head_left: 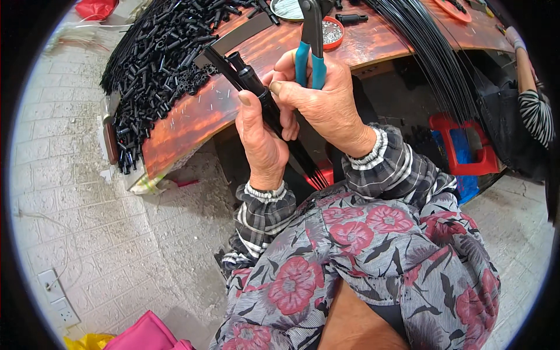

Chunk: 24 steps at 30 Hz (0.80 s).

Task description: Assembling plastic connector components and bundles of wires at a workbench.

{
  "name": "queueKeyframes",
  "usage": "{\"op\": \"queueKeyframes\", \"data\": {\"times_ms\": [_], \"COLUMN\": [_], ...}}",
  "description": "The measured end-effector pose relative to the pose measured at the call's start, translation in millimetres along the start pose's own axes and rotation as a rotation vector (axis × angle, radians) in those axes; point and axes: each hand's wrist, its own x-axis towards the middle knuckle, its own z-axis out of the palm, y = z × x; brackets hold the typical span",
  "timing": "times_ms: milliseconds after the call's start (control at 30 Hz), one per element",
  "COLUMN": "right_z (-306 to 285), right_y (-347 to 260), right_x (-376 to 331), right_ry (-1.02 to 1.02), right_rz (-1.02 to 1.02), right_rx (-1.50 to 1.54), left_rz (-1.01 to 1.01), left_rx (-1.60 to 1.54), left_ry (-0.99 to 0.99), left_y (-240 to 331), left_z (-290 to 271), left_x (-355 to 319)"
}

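Observation:
My left hand is closed around a black tubular fitting with thin black rods running down from it toward my lap. The thumb lies along its side. My right hand grips pliers with blue handles, their dark jaws pointing up and away. Its thumb and forefinger pinch close to the fitting's side; whatever is between those fingertips is too small to make out. Just beyond the pliers, a small red dish holds tiny metal pieces.
A large heap of black tubular fittings covers the left of the reddish wooden table. A flat metal bar sticks out over its edge. Long black rods hang off the right side near a red stool. Another person's arm shows far right.

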Motion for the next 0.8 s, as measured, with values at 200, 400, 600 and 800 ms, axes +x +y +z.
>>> {"op": "queueKeyframes", "data": {"times_ms": [200, 400, 600, 800], "right_z": [-1.0, -6.9, -7.5, -6.8], "right_y": [0.2, 2.5, 0.2, 1.5], "right_x": [-4.6, -5.6, -5.4, -7.0], "right_ry": [-0.025, -0.037, -0.032, -0.038], "right_rz": [0.089, 0.053, 0.089, 0.094], "right_rx": [0.047, 0.058, 0.070, 0.069], "left_rz": [0.010, 0.001, 0.023, 0.025], "left_rx": [-0.012, -0.017, 0.013, -0.026], "left_ry": [-0.009, -0.039, -0.031, -0.053], "left_y": [0.1, -3.0, -2.6, -5.2], "left_z": [-1.3, -0.7, 0.4, -5.9], "left_x": [-0.9, -1.6, -0.3, -0.6]}}
